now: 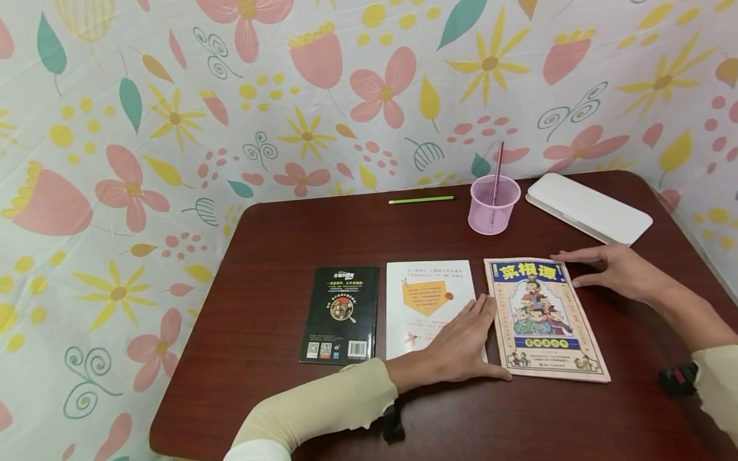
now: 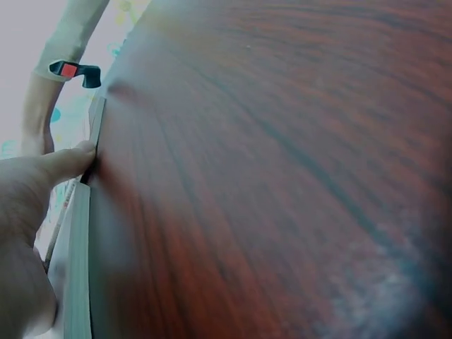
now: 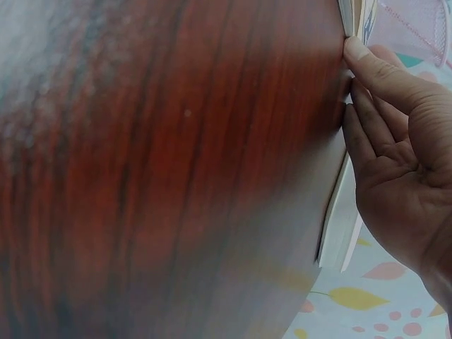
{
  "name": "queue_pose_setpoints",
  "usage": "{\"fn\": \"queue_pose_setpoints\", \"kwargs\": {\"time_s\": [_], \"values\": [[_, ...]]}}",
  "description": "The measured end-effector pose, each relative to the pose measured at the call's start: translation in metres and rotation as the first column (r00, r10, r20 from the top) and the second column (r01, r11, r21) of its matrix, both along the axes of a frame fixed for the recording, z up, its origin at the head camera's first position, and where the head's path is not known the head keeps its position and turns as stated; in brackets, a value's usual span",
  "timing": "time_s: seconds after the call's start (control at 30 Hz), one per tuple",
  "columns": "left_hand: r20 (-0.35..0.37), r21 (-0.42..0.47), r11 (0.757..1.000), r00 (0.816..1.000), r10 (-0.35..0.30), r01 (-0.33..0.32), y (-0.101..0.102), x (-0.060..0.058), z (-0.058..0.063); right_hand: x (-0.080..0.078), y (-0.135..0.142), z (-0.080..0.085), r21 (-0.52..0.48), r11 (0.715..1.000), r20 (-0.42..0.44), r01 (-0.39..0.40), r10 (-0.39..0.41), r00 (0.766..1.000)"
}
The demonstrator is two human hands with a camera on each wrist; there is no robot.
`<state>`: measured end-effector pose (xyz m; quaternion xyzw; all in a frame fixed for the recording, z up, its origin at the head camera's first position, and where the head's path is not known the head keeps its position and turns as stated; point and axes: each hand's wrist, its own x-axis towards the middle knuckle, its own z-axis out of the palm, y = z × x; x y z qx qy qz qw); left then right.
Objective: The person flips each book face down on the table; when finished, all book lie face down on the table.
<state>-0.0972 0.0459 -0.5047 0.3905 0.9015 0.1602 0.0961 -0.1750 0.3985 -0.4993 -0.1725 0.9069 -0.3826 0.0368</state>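
A yellow-and-blue comic-style book (image 1: pixel 539 320) lies face up at the right of a row of three. My left hand (image 1: pixel 452 349) lies over the right part of a white book (image 1: pixel 423 298), its fingers extended and its fingertips and thumb at the yellow book's left edge. On the other side, my right hand (image 1: pixel 614 272) has its thumb and fingers at the yellow book's upper right edge. In the right wrist view the thumb (image 3: pixel 381 74) touches a book's edge, with the other fingers straight against the table. A black book (image 1: pixel 340 317) lies leftmost.
Toward the back of the dark wooden table (image 1: pixel 277 243) stand a pink mesh cup (image 1: pixel 487 221) with a pencil (image 1: pixel 498 166) in it and a slim white case (image 1: pixel 588 208). A green pencil (image 1: pixel 423 200) lies near the far edge, before a floral cloth (image 1: pixel 230 115).
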Motion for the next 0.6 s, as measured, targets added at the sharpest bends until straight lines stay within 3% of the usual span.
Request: {"fn": "queue_pose_setpoints", "kwargs": {"time_s": [0.17,0.3,0.6], "values": [[0.123,0.123,0.992,0.992,0.006,-0.022,-0.005,0.001,-0.001,-0.001,0.001,-0.001,-0.006,1.0,0.005,0.008,-0.008,1.0],[0.197,0.242,0.97,0.979,-0.045,-0.004,-0.008,0.001,-0.001,0.0,0.001,-0.003,-0.012,1.0,-0.015,0.006,-0.006,1.0],[0.196,0.392,0.92,0.974,-0.111,0.026,-0.012,0.005,0.001,0.0,-0.002,-0.001,0.057,0.996,-0.048,0.072,-0.07,0.996]]}}
